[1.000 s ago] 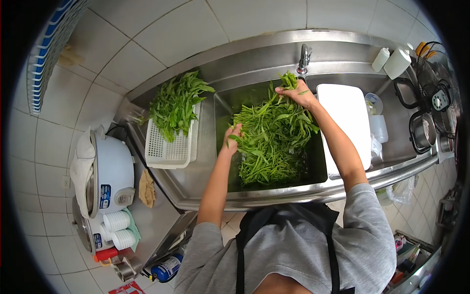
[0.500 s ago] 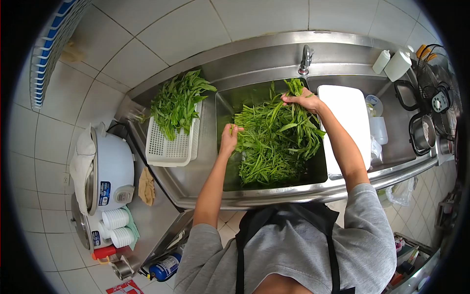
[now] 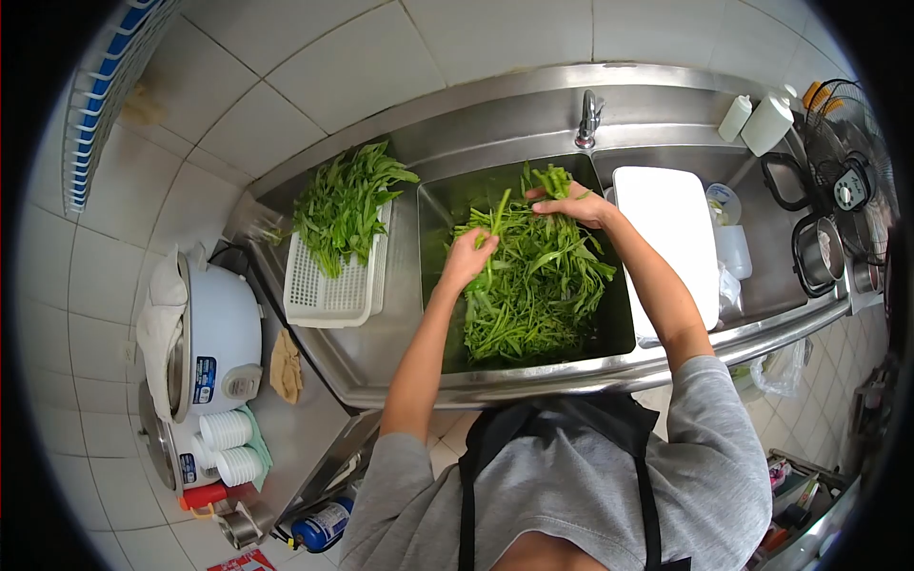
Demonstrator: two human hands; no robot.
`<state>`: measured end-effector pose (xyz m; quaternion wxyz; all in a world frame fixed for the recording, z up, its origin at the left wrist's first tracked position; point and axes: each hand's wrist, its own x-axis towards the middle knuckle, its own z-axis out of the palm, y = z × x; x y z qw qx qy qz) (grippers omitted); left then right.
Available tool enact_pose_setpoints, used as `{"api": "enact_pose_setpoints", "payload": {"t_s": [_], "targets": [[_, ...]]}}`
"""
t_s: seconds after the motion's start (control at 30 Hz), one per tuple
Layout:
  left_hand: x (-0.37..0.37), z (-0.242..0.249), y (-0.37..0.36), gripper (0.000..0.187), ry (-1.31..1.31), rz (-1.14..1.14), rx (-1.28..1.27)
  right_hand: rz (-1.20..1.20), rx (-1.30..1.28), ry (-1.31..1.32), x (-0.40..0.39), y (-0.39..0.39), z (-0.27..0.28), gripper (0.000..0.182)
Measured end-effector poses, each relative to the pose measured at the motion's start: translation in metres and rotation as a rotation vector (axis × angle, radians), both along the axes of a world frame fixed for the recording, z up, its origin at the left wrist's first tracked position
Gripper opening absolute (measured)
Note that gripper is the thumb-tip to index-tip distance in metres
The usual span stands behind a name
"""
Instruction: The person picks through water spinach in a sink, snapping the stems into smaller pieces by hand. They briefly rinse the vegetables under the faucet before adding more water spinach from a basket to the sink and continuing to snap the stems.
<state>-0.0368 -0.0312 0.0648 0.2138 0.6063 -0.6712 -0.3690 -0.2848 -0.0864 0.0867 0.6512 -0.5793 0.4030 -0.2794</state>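
My right hand (image 3: 577,207) is closed round a bunch of water spinach (image 3: 552,179), its cut stems pointing up and its leaves hanging below. Across from it, my left hand (image 3: 468,257) pinches a few water spinach stems (image 3: 499,214) that stick up past the fingers. Both hands are over the left basin of the steel sink (image 3: 446,179), where a big heap of loose water spinach (image 3: 533,305) lies. Left of the basin, more leafy greens (image 3: 345,205) are piled on the back part of a white perforated basket (image 3: 328,305).
A faucet (image 3: 588,119) stands behind the basins. A white board or lid (image 3: 666,247) lies over part of the right basin. White bottles (image 3: 766,128) and wire strainers (image 3: 847,171) are at the right. A rice cooker (image 3: 224,324) and stacked cups (image 3: 228,433) stand left.
My left hand has moved up and right, from the heap's left edge toward my right hand, now with stems raised in it. My right hand has shifted slightly left with its bunch.
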Motion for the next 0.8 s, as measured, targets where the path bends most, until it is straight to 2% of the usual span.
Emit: {"api": "enact_pose_setpoints", "payload": {"t_s": [0.07, 0.17, 0.3, 0.37, 0.47, 0.6, 0.63, 0.73, 0.8], "targets": [[0.022, -0.012, 0.007, 0.032, -0.163, -0.043, 0.045, -0.042, 0.155, -0.131, -0.015, -0.001, -0.005, 0.038], [0.037, -0.042, 0.024, 0.030, -0.374, -0.095, -0.080, -0.022, 0.217, -0.344, -0.029, -0.004, -0.009, 0.043], [-0.006, -0.002, 0.023, 0.029, -0.046, -0.053, -0.084, 0.029, 0.205, -0.491, -0.020, 0.007, 0.005, 0.054], [-0.030, 0.014, 0.019, 0.028, -0.002, -0.113, -0.055, 0.083, 0.193, -0.540, -0.009, 0.005, 0.004, 0.057], [-0.047, 0.009, 0.011, 0.027, 0.053, -0.160, -0.019, 0.098, 0.168, -0.602, 0.009, 0.010, 0.006, 0.058], [-0.043, 0.004, 0.004, 0.028, 0.102, -0.143, 0.083, 0.098, 0.168, -0.543, 0.009, 0.009, 0.003, 0.059], [-0.040, 0.010, 0.006, 0.028, 0.097, -0.125, 0.113, 0.094, 0.200, -0.485, 0.006, 0.010, 0.005, 0.053], [-0.029, 0.012, 0.006, 0.027, 0.072, -0.167, 0.067, 0.060, 0.189, -0.012, -0.004, 0.002, -0.007, 0.046], [-0.021, 0.009, 0.007, 0.024, 0.153, -0.173, 0.041, 0.042, 0.203, -0.011, -0.011, 0.002, -0.012, 0.036]]}}
